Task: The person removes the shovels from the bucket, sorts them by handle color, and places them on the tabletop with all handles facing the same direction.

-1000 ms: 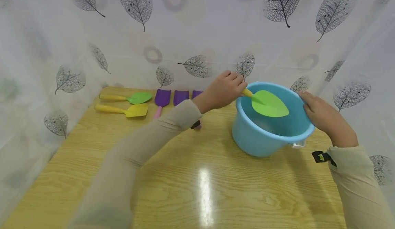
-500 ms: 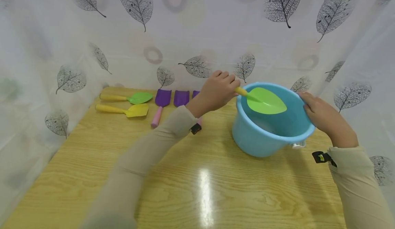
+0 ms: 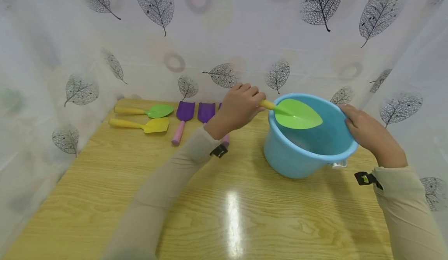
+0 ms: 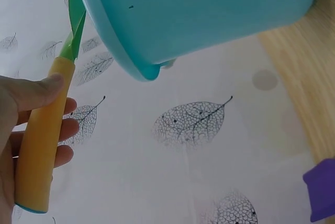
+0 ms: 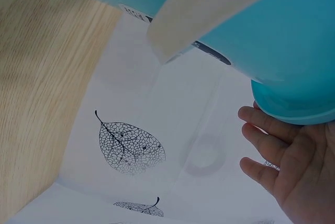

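My left hand point(image 3: 239, 106) grips the yellow handle of a garden trowel point(image 3: 297, 114) with a bright green, leaf-shaped blade. That blade overlaps the opening of a light blue bucket point(image 3: 290, 162) in the head view. In the left wrist view, thumb and fingers wrap around the trowel handle point(image 4: 44, 130), beside the bucket rim point(image 4: 112, 41). On the bucket's far right side, my right hand point(image 3: 372, 135) rests at the rim. Its fingers point(image 5: 264, 143) lie loosely extended outside the rim in the right wrist view; its thumb is hidden there.
Left on the wooden table point(image 3: 196, 213) lie another green-bladed trowel point(image 3: 159, 111) and a yellow shovel point(image 3: 155, 125). Purple shovels with pink handles, one nearest the left point(image 3: 184, 112), lie beside them, partly behind my left arm. A leaf-patterned sheet point(image 3: 224, 30) encloses the table's back and sides.
My left hand has drawn the trowel leftward, so its blade sits nearer the bucket's left rim. The right hand and bucket stay in place.
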The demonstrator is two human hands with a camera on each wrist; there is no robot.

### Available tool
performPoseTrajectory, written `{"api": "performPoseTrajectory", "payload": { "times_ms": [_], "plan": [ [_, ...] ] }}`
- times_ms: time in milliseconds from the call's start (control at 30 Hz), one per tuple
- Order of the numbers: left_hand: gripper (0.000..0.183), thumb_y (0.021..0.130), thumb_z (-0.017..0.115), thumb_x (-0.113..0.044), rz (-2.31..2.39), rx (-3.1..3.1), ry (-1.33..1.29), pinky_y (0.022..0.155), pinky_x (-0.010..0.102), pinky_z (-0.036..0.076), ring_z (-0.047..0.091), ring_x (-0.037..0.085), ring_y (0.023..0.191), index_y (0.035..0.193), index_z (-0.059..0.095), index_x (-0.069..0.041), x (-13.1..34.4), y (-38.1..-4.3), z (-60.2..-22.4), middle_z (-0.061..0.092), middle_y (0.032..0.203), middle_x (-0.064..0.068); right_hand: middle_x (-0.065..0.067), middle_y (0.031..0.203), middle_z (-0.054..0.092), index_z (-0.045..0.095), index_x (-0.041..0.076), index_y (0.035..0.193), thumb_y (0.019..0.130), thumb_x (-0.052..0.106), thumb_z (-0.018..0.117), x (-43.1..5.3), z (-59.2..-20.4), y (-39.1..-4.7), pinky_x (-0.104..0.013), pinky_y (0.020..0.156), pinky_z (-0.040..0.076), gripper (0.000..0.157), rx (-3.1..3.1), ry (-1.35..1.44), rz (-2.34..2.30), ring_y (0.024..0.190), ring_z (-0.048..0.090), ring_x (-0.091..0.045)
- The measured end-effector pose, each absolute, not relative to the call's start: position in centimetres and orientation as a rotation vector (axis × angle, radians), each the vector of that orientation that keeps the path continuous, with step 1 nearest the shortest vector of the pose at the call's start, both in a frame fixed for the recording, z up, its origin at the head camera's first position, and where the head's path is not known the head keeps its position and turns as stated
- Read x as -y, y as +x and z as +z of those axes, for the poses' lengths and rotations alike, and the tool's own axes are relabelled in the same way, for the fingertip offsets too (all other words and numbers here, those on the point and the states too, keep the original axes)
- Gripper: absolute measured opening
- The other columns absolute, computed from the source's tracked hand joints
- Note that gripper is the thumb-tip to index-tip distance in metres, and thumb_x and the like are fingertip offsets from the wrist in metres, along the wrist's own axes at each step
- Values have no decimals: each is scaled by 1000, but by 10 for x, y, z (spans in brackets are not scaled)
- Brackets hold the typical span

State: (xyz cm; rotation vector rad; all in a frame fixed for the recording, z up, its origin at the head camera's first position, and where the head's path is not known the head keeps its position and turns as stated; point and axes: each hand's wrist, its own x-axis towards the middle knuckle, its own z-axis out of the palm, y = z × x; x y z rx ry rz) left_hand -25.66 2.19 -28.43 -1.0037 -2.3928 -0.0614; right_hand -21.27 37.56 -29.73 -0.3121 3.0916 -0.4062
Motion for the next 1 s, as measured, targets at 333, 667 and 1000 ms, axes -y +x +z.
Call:
{"api": "performPoseTrajectory", "payload": {
  "times_ms": [333, 667, 1000],
  "plan": [
    [27, 90, 58, -39, -133, 2378, -950, 90, 33, 44, 59, 18, 90, 104, 65, -16, -5, -255, -293, 66, 96, 0, -29, 151, 22, 19, 4, 149, 102, 23, 21, -376, -297, -212, -69, 103, 21, 51, -3081, -305, -430, 134, 22, -53],
    [27, 90, 60, -38, -131, 2347, -916, 88, 33, 45, 60, 19, 92, 104, 65, -15, 15, -258, -299, 67, 97, 1, -27, 145, 33, 23, 3, 148, 102, 20, 22, -377, -298, -213, -65, 93, 32, 49, -3110, -349, -415, 122, 38, -50],
    [25, 89, 62, -37, -126, 2341, -881, 86, 35, 45, 60, 20, 92, 101, 64, -15, 36, -259, -306, 67, 95, 2, -27, 141, 37, 25, 3, 147, 102, 20, 23, -376, -298, -213, -62, 89, 36, 48, -3113, -364, -409, 114, 46, -46]
  ]
}}
